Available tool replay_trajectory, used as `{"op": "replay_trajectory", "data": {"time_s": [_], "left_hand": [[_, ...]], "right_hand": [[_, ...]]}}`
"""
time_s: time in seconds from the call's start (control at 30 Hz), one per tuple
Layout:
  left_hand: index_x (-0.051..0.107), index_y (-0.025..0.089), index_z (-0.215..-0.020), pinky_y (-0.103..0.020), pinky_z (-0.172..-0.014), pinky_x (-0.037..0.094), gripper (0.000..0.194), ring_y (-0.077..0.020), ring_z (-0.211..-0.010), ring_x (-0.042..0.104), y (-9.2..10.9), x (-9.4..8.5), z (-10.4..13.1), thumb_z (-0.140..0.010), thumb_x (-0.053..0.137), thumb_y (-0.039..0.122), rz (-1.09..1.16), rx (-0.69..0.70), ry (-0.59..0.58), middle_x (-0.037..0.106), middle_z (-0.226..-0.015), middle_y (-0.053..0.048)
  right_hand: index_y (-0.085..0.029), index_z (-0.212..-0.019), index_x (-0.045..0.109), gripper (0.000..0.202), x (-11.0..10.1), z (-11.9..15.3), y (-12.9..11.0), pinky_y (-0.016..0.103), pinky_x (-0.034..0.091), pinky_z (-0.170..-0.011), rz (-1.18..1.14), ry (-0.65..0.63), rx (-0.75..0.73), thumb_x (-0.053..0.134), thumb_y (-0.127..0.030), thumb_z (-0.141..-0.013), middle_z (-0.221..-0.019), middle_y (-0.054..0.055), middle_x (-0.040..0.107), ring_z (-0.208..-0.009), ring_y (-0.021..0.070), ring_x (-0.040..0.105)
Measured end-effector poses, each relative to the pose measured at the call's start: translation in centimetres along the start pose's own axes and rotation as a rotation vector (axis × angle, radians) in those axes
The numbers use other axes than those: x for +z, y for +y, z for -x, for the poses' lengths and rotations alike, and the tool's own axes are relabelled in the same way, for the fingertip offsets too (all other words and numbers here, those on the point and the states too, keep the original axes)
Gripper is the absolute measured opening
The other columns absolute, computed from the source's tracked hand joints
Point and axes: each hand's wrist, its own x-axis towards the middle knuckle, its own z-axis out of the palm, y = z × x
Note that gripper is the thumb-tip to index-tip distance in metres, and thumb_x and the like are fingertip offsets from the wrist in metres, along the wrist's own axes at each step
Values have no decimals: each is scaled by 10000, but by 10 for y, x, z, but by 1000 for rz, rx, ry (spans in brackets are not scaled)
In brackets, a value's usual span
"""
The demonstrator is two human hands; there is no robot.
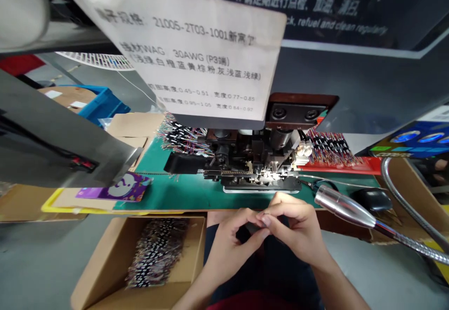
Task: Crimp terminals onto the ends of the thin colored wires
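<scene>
My left hand (238, 237) and my right hand (294, 221) meet fingertip to fingertip in front of the bench edge, above my lap. Both are closed in a pinch. Whatever lies between the fingertips is too small and too hidden to name. Just beyond them stands a crimping machine (245, 155), its lit working point (273, 175) a short way above my right hand. A strip of terminals (238, 173) runs into it from the left.
Wire bundles lie behind the machine on the left (185, 134) and in a red tray (368, 164) on the right. A cardboard box (105, 254) of wire bundles (157, 249) stands lower left. A gooseneck lamp (345, 207) reaches in from the right. A paper sheet (210, 43) hangs above.
</scene>
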Motion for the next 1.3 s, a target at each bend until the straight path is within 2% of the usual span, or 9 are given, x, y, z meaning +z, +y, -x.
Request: {"op": "replay_trajectory", "data": {"time_s": [0.13, 0.23, 0.37, 0.47, 0.7, 0.9, 1.03, 1.2, 1.3], "left_hand": [[802, 227, -871, -253, -759, 565, 145, -190, -768, 784, 3, -4, -12, -978, 891, 264, 85, -39, -5, 834, -819, -6], [787, 212, -832, -258, -739, 574, 236, -197, -748, 779, 0, -2, -16, -965, 927, 349, 195, -88, 62, 829, -792, -20], [782, 194, -782, -238, -709, 567, 332, -177, -720, 733, -6, 5, -17, -914, 974, 430, 265, -116, 143, 797, -753, -18], [762, 193, -801, -247, -715, 593, 355, -183, -722, 754, -9, 9, -18, -925, 962, 459, 344, -143, 169, 816, -776, -23], [754, 205, -805, -286, -744, 632, 323, -205, -714, 777, -7, 16, -26, -961, 921, 432, 331, -93, 227, 819, -754, -23], [748, 216, -794, -285, -726, 638, 308, -207, -706, 785, -7, 20, -34, -957, 918, 415, 322, -55, 267, 804, -760, -16], [747, 216, -794, -275, -705, 640, 310, -184, -654, 771, -8, 22, -37, -963, 916, 414, 336, -48, 293, 804, -786, -12], [771, 209, -831, -282, -735, 659, 295, -204, -682, 812, -8, 25, -37, -988, 897, 426, 335, -44, 300, 827, -778, -29], [784, 211, -842, -293, -725, 677, 293, -216, -679, 829, -8, 27, -37, -973, 906, 443, 334, -51, 337, 829, -772, -28]], "right_hand": [[-298, -1196, 941, 191, 0, -1, 1, 310, 484, -643, 74, 53, -15, 808, -232, -1076, -761, 17, 746, -694, 193, 624], [-298, -1282, 922, 238, 1, 0, 7, 302, 513, -639, 53, 91, 10, 821, -253, -1070, -760, 13, 771, -670, 191, 657], [-299, -1191, 955, 192, 8, 0, 12, 292, 523, -621, 53, 109, 29, 789, -273, -1099, -764, 27, 804, -650, 188, 695], [-292, -1155, 965, 202, 12, -1, 14, 299, 534, -618, 65, 150, 53, 767, -302, -1115, -755, 38, 812, -650, 200, 711], [-273, -1098, 976, 246, 20, -8, 13, 335, 607, -654, 21, 239, 199, 792, -437, -1090, -762, 51, 830, -654, 231, 728], [-229, -988, 962, 327, 22, -16, 17, 318, 594, -655, -68, 278, 213, 765, -467, -1095, -775, 56, 817, -671, 220, 701], [-211, -913, 936, 396, 21, -20, 24, 302, 542, -624, -216, 266, 293, 792, -546, -1066, -769, 61, 773, -660, 202, 637], [-192, -855, 905, 415, 21, -23, 25, 273, 336, -526, -363, 267, 387, 848, -569, -1018, -692, 38, 662, -590, 147, 421], [-184, -842, 890, 415, 21, -24, 26, 278, 255, -512, -412, 260, 411, 865, -566, -1003, -679, 24, 640, -540, 113, 306]]}}
